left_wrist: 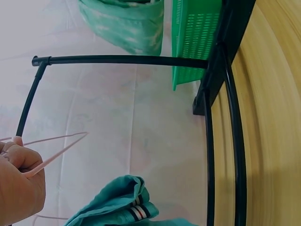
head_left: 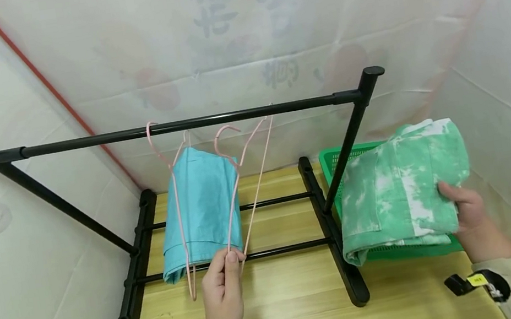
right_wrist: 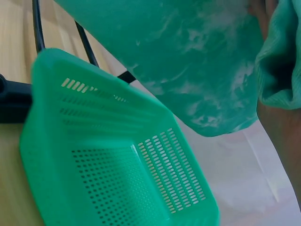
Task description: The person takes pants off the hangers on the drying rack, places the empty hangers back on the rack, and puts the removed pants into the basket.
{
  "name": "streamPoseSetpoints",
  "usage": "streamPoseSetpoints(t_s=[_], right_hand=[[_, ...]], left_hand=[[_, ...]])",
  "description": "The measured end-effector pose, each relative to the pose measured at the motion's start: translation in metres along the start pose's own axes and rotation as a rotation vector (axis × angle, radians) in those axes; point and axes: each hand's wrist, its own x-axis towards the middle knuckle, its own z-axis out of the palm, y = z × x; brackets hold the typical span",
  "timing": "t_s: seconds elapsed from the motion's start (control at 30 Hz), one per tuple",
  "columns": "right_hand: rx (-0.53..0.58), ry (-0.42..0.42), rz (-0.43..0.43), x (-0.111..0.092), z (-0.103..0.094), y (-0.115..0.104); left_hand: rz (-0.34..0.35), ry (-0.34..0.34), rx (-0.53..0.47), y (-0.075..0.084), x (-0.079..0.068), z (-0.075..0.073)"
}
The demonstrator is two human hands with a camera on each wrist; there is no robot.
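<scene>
Between thumb and fingers, my left hand (head_left: 223, 287) pinches a pink wire clothes hanger (head_left: 258, 190), tilted in front of the rack with its hook upward. My right hand (head_left: 468, 209) grips the right side of a folded green-and-white tie-dye garment (head_left: 403, 192), holding it above a green basket (head_left: 410, 251). A blue garment (head_left: 208, 206) hangs on another pink hanger (head_left: 179, 210), whose hook is over the bar of the black rack (head_left: 229, 118). In the left wrist view, a striped band shows on the blue garment (left_wrist: 122, 200).
The rack's right foot (head_left: 334, 247) stands close beside the basket. Two thin black crossbars (head_left: 289, 248) join the feet low over the wooden tabletop (head_left: 299, 308). Pale sheeting (head_left: 215, 32) encloses the back and sides.
</scene>
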Motion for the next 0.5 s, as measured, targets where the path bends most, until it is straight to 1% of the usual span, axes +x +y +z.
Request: streamPoseSetpoints(t_s=[0.1,0.2,0.33,0.43,0.5], right_hand=[[0.024,0.0,0.036,0.007,-0.011,-0.005],[0.061,0.008,0.079,0.011,-0.021,-0.009],[0.027,0.04,0.139,0.01,-0.033,-0.012],[-0.013,0.075,0.164,0.008,-0.04,-0.015],[-0.016,0.089,0.174,0.007,-0.044,-0.019]], left_hand=[[-0.02,-0.004,-0.011,0.0,-0.001,0.0],[-0.024,-0.012,-0.033,-0.001,-0.002,0.001],[-0.04,-0.015,-0.045,-0.001,-0.004,0.001],[-0.046,-0.012,-0.043,0.0,-0.005,0.001],[-0.04,-0.015,-0.043,0.001,-0.005,0.002]])
